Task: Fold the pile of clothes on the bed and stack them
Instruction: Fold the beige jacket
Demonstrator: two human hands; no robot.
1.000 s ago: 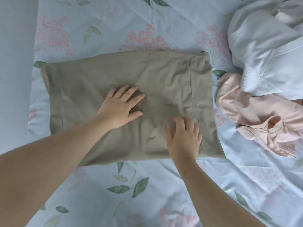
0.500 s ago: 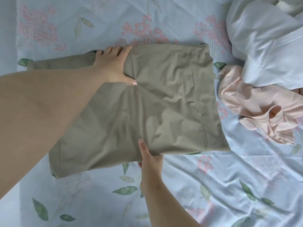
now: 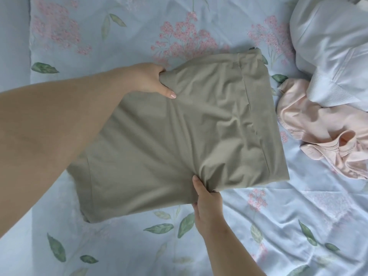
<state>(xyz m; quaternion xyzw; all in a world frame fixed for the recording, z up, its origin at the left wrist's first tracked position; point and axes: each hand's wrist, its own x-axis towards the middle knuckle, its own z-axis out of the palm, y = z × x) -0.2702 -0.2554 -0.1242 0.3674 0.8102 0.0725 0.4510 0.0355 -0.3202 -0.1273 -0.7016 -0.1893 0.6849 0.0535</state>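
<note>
The folded olive garment [image 3: 179,136] lies in the middle of the bed [image 3: 278,226]. The left hand [image 3: 151,78] has its grip clamped on the far edge, the right hand [image 3: 207,204] on the near edge. A pink garment [image 3: 318,136] and a white garment [image 3: 328,46] lie crumpled by the bed's right edge.

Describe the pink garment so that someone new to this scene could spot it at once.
On the floral bedsheet, look to the right side, where unfolded clothes lie. The pink garment lies crumpled just right of the folded khaki garment, its far end under the white garment. It alone is peach-pink.
</note>
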